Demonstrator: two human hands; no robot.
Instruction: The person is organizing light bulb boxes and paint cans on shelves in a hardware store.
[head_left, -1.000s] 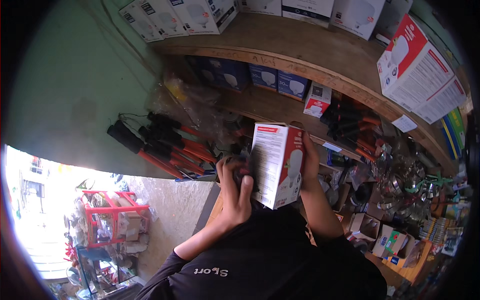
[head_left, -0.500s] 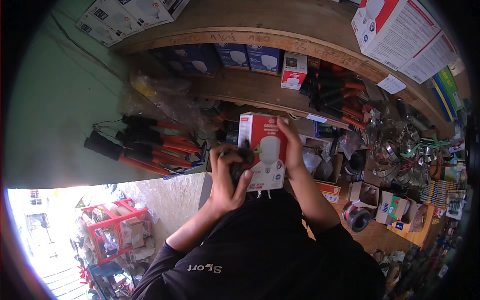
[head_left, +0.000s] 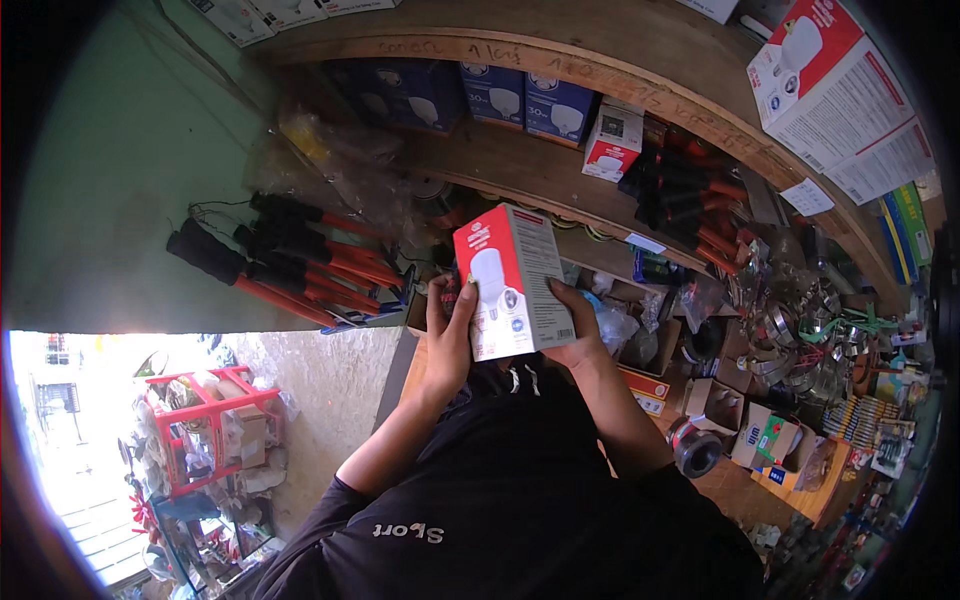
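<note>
A red and white light bulb box (head_left: 495, 275) is held up in front of my chest, tilted, with its printed front and one text-covered side showing. My left hand (head_left: 452, 335) is closed on its lower left edge, the thumb lying on the front face. Beside those fingers is a dark bunched thing (head_left: 451, 293), mostly hidden, whose kind I cannot make out. My right hand (head_left: 580, 330) grips the lower right edge, with fingers along the text-covered side and part of the palm near the bottom corner.
Wooden shelves (head_left: 500, 157) ahead carry blue bulb boxes (head_left: 493, 95) and a small red and white box (head_left: 612, 145). Orange-handled tools with black grips (head_left: 300, 265) hang on the green wall at left. Metal clamps (head_left: 785, 335) and open cartons (head_left: 714, 405) crowd the right. A red rack (head_left: 205, 425) stands lower left.
The box has turned, so its text-covered side now shows on the right. My left hand has shifted from the box's front to its left edge, and my right hand has moved lower.
</note>
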